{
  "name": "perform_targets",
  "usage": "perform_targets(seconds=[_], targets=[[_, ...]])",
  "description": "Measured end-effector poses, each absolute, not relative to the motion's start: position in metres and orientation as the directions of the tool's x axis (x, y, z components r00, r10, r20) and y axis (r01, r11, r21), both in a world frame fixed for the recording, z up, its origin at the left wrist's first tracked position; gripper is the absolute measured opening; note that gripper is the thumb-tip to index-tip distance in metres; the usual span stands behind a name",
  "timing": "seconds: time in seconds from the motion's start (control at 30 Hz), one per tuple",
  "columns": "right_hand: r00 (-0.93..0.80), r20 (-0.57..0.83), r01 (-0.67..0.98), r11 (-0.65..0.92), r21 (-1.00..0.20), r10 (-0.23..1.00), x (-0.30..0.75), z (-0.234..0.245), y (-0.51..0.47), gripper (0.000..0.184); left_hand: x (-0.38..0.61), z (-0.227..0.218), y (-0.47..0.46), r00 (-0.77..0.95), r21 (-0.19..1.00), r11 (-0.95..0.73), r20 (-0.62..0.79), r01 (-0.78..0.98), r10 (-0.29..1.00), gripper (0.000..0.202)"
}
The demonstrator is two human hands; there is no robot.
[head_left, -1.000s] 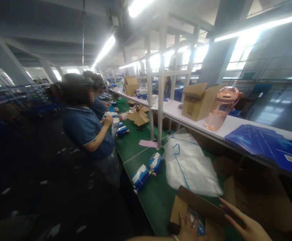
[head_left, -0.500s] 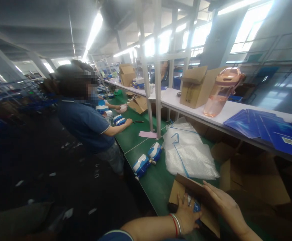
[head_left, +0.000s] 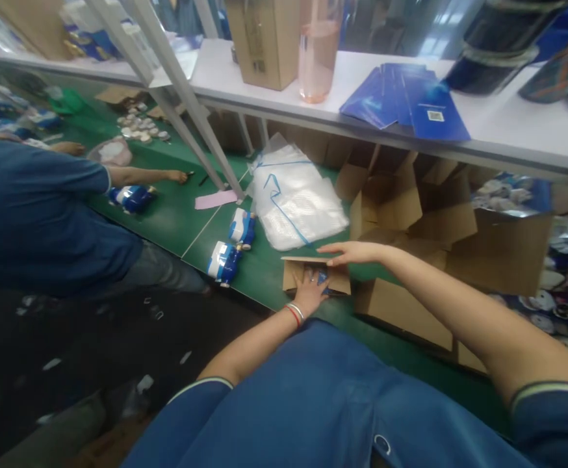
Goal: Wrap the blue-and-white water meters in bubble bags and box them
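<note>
From the head-worn view, the person's left hand (head_left: 310,292) reaches, fingers spread, into a small open cardboard box (head_left: 291,276) on a green table (head_left: 264,286), over a partly hidden blue object (head_left: 322,278); whether it grips cannot be told. The right hand (head_left: 352,252), open and holding nothing, is at the box's far edge, contact unclear. The box could skid or tip if the left hand presses unevenly, and a flap might crease or catch the fingers. Two blue-and-white units (head_left: 224,262) near the table's edge could fall if the box or an arm knocks them. On the shelf (head_left: 489,127) above, blue leaflets (head_left: 379,101) carry a square code and tiny, unreadable pale text; dark printing on a tall carton (head_left: 284,45) is likewise illegible.
</note>
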State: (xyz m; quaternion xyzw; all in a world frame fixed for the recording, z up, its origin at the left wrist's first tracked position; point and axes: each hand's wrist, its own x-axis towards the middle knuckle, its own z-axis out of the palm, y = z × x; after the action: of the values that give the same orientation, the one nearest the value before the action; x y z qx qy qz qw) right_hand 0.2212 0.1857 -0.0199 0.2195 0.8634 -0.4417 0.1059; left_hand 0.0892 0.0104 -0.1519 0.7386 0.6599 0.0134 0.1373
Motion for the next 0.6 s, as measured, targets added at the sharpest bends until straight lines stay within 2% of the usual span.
perform_targets(seconds=[0.07, 0.13, 0.23, 0.3, 0.47, 0.53, 0.6], targets=[[-0.870, -0.422, 0.491, 0.518, -0.701, 0.253, 0.218, -0.025, 0.189, 0.071, 0.089, -0.152, 0.012, 0.132, 0.219, -0.098, -0.148, 0.971, 0.980, 0.060], [-0.866, -0.418, 0.495, 0.578, -0.649, 0.273, 0.216, -0.036, 0.182, 0.067, 0.089, -0.152, 0.013, 0.142, 0.230, -0.111, -0.122, 0.967, 0.982, 0.059], [-0.890, -0.265, 0.455, 0.701, -0.549, 0.370, 0.219, -0.060, 0.158, 0.051, 0.089, -0.151, 0.011, 0.144, 0.264, -0.117, -0.086, 0.957, 0.986, 0.057], [-0.897, -0.144, 0.433, 0.769, -0.471, 0.417, 0.226, -0.079, 0.137, 0.047, 0.085, -0.150, 0.001, 0.160, 0.305, -0.133, -0.063, 0.943, 0.985, 0.050], [-0.886, -0.010, 0.445, 0.845, -0.295, 0.463, 0.243, -0.130, 0.097, 0.051, 0.049, -0.140, -0.044, 0.437, 0.402, -0.443, 0.113, 0.801, 0.892, 0.042], [-0.878, 0.036, 0.452, 0.853, -0.260, 0.477, 0.247, -0.146, 0.089, 0.053, 0.030, -0.135, -0.048, 0.427, 0.382, -0.452, 0.154, 0.806, 0.891, 0.044], [-0.876, 0.070, 0.451, 0.861, -0.237, 0.478, 0.249, -0.157, 0.084, 0.054, 0.014, -0.133, -0.037, 0.355, 0.343, -0.381, 0.137, 0.859, 0.925, 0.048]])
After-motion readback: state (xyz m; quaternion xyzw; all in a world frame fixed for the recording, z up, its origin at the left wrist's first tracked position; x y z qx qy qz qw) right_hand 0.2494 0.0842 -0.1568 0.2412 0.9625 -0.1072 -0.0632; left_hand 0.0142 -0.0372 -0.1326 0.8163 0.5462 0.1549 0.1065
